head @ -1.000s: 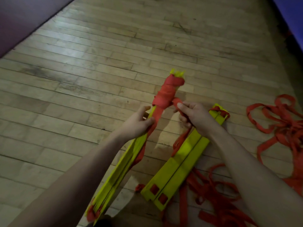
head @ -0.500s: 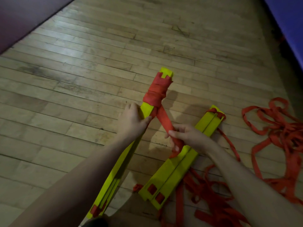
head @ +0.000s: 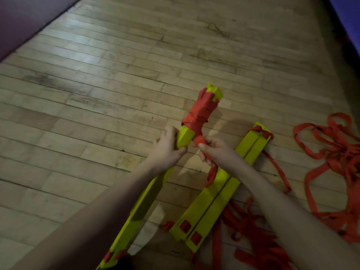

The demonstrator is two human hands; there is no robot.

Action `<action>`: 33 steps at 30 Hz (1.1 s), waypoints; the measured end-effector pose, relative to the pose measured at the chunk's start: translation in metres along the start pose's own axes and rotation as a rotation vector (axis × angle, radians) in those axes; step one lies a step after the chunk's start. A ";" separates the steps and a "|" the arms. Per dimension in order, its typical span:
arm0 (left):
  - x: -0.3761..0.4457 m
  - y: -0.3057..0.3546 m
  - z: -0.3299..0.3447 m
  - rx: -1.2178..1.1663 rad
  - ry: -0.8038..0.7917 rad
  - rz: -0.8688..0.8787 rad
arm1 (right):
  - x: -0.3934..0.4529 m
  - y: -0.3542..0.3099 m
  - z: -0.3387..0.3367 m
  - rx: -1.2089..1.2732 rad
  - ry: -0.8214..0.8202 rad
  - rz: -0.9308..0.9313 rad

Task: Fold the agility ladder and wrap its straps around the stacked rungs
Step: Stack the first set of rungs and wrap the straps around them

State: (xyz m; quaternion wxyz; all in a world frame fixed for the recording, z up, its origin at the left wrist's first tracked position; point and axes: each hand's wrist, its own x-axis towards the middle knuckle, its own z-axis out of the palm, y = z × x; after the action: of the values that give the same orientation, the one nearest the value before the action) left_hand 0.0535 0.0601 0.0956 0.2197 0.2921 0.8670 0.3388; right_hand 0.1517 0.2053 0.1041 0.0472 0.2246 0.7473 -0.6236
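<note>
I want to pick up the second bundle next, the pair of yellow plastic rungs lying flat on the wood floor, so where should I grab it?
Grip the pair of yellow plastic rungs across its bare middle, coming from above. It lies flat, and red straps crowd its far end and trail along its right side, so the middle is probably the freest hold.

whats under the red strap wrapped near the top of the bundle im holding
The stacked yellow rungs, showing above and below the wrapped strap. How many rungs it covers is hidden. The right hand pinches the strap's free end.
</note>
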 end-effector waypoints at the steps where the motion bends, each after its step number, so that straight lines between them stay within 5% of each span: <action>1: -0.003 0.002 0.000 -0.051 -0.056 0.035 | 0.000 -0.001 0.000 0.000 0.015 -0.003; 5: -0.011 0.007 0.005 -0.068 -0.060 0.153 | -0.004 0.003 -0.003 0.034 0.017 0.002; 10: -0.008 0.000 -0.002 -0.204 -0.158 -0.025 | -0.002 0.007 -0.006 0.040 0.014 0.022; 14: -0.010 -0.001 -0.005 -0.345 -0.183 -0.004 | -0.002 0.008 -0.005 0.029 0.022 0.018; 20: 0.002 -0.010 0.012 -0.070 0.085 -0.045 | -0.007 0.006 0.000 0.177 -0.160 0.020; 27: 0.014 -0.022 0.008 -0.145 0.175 -0.215 | -0.022 0.014 -0.003 0.032 -0.324 0.044; 33: 0.007 -0.019 0.004 0.016 0.220 -0.071 | -0.021 -0.002 -0.004 0.082 -0.140 -0.056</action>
State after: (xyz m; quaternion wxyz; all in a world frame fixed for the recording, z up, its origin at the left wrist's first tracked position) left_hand 0.0439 0.0550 0.0782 0.1328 0.2241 0.8984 0.3537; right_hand 0.1704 0.2036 0.1140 0.0726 0.1614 0.7218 -0.6691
